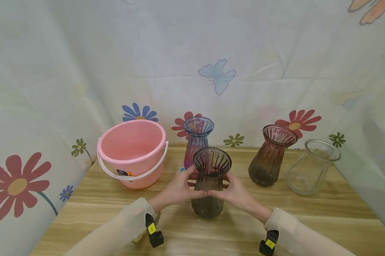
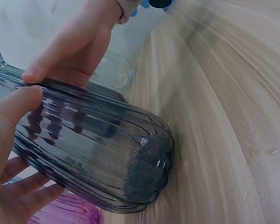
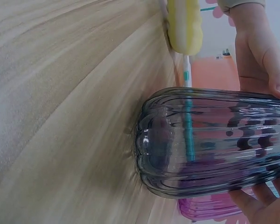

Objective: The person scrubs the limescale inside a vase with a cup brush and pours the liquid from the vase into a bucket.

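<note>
Treat the grey vase as stiff, fragile glass, likely moderate in weight and slippery if wet. Locate at near centre, standing upright, apparently on the table. Gripped from opposite sides by the left hand and right hand, with curled fingers and with thumbs on the near side. Hold preferably at the body below the flared rim. Count four vases: one grey; one blue-and-pink vase, far centre; one brown-red vase and one clear vase, far right. Count one pink bucket, far left, and one yellow-headed brush, near left
</note>
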{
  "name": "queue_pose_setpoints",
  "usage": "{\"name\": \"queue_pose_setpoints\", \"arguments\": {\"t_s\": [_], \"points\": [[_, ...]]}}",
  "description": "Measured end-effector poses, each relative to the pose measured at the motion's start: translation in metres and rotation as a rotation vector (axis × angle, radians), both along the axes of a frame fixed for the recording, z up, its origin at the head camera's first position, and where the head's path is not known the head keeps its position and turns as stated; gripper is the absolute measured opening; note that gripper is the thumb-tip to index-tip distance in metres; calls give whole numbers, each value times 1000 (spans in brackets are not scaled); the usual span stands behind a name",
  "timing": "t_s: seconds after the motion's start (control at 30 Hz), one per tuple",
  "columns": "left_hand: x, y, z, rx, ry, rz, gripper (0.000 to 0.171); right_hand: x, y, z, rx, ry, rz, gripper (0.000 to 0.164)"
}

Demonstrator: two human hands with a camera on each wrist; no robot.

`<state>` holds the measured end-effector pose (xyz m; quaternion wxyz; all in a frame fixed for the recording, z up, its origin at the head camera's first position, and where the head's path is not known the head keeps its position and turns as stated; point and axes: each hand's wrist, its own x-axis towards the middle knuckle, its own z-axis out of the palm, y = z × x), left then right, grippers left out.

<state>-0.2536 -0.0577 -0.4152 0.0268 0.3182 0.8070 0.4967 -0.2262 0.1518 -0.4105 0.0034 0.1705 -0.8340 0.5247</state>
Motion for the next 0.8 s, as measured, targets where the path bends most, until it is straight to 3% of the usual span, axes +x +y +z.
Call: {"name": "queue_pose_setpoints", "arguments": {"t_s": [0.3,0.4,0.53,0.67,0.8], "points": [[3,-2,-5,-15,-2,-18,69,4,-1,-9,16,79,-1,71],[0,-7,-3,-76,-9,-60,73,5,1,-12,19,97,24,74],[-5,-22,6,-200,-80,-120,78,8,6,-20,40,50,58,84],[-14,-34,15,-274,-116,-55,72,11,9,-32,47,-23,71,85],[-29,-33,12,-343,-69,103,60,12,9,-39,35,-36,71,82]]}}
